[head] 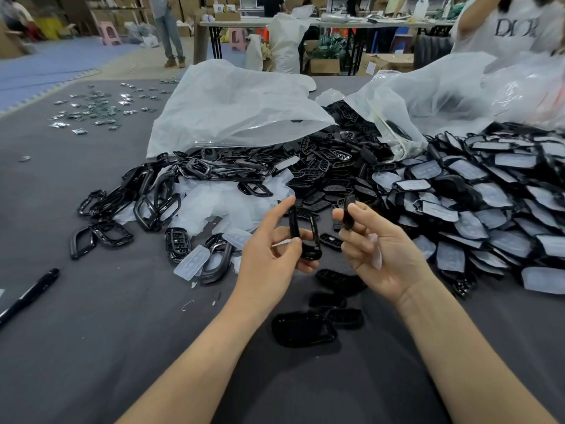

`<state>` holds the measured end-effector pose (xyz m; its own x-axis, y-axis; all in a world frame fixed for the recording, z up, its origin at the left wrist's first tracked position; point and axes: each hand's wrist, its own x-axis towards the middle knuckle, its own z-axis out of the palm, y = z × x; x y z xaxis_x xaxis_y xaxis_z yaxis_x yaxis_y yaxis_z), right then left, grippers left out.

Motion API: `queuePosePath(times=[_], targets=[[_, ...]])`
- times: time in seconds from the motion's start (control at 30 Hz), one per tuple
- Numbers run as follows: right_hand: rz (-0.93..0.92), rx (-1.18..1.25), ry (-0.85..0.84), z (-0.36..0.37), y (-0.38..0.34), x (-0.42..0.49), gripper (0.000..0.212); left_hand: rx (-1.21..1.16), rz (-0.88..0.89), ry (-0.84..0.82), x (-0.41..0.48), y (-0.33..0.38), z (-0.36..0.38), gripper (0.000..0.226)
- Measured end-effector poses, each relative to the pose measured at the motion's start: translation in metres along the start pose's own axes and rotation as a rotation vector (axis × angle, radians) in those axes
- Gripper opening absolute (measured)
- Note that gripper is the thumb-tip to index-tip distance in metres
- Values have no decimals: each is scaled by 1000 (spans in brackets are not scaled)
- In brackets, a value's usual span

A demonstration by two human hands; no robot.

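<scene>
At centre frame, over the grey surface (91,338), my left hand (273,255) pinches the black frame (316,232) and my right hand (382,250) the black insert (348,213), just apart; a skewed push could flick either into the look-alike pile (333,171) beyond.

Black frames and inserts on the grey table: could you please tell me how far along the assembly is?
It looks early. Done, perhaps: a few black pieces lie nearest the person. In hand: the left hand holds a black frame, the right hand pinches a small black part, the two still apart. Left: heaps of loose frames, gridded inserts and padded pieces.
</scene>
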<state>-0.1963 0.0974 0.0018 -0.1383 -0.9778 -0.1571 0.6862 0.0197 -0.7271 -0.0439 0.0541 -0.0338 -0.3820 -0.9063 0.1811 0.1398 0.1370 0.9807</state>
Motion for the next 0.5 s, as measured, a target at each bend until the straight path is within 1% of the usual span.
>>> queuePosePath(times=[0.1, 0.17, 0.27, 0.4, 0.5], targets=[[-10, -93, 52, 0, 1, 1, 21, 4, -5, 3, 0, 0, 0, 60], [-39, -146, 57, 0, 3, 1, 25, 8, -8, 4, 0, 0, 0, 60], [-81, -161, 59, 0, 3, 2, 31, 12, -14, -2, -1, 1, 0, 59], [-112, -200, 73, 1, 4, 1, 28, 18, -20, -7, -2, -1, 0, 58], [-143, -274, 40, 2, 5, 0, 21, 30, -23, -10, -2, -1, 0, 58]])
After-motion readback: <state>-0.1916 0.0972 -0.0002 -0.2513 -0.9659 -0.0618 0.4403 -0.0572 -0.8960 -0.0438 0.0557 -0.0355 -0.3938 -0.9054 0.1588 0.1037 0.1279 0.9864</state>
